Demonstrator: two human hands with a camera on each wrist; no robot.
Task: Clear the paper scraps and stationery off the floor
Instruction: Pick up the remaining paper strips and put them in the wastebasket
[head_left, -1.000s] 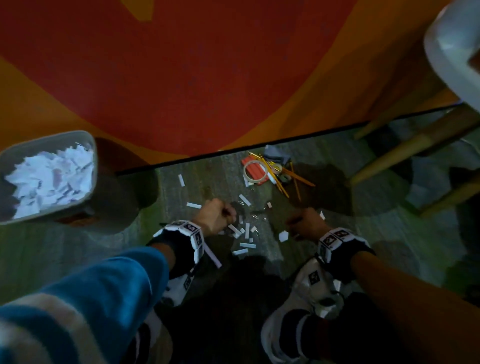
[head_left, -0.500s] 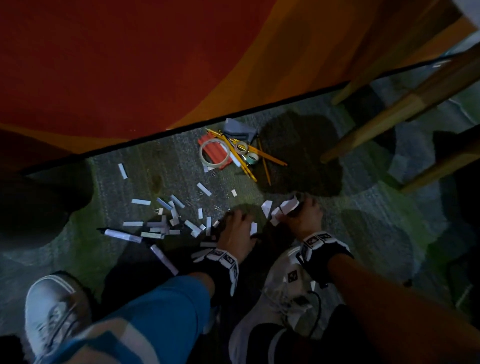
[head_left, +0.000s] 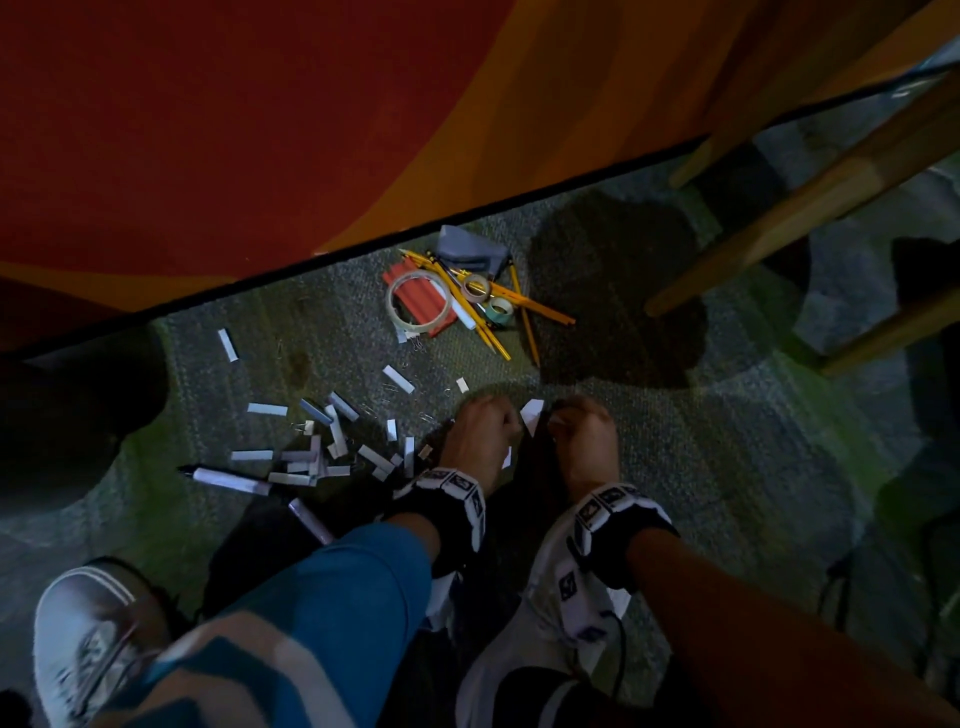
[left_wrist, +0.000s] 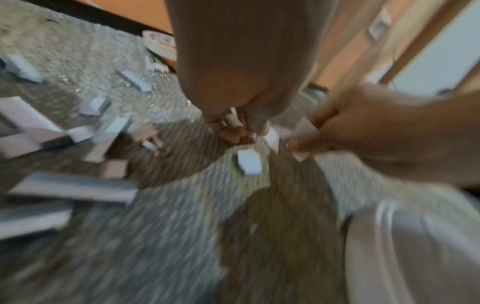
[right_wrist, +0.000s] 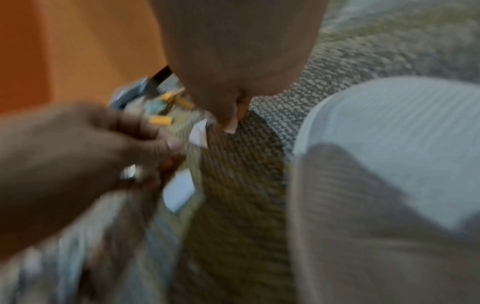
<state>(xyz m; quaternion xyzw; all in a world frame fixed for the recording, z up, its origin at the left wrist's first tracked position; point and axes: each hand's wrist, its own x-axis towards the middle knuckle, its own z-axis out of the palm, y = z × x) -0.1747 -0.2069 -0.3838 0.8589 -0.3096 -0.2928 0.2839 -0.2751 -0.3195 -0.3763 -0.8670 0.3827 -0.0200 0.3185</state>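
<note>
Paper scraps (head_left: 317, 447) lie strewn over the grey-green carpet (head_left: 727, 467) in the middle left of the head view, most of them in a loose cluster just left of the two hands, with a few single strips farther up and left. Across the upper half of that view runs a red and orange rug (head_left: 260, 130), its dark edge cutting diagonally, and wooden chair legs (head_left: 810, 208) slant through the upper right. Below the rug's edge, at centre, the stationery sits in a small heap: a red block (head_left: 415, 299) under a clear tape roll (head_left: 418, 306), yellow pencils (head_left: 488, 317) crossing beside two smaller tape rolls (head_left: 488, 296), and a grey stapler-like thing (head_left: 470, 252). A marker (head_left: 228, 480) lies at lower left of the scraps. The left hand (head_left: 480, 434) has its fingers curled around gathered scraps, and the right hand (head_left: 584, 436), just beside it, pinches a white scrap (head_left: 531, 413) between fingertips. White shoes (head_left: 88, 639) fill the bottom corners.
</note>
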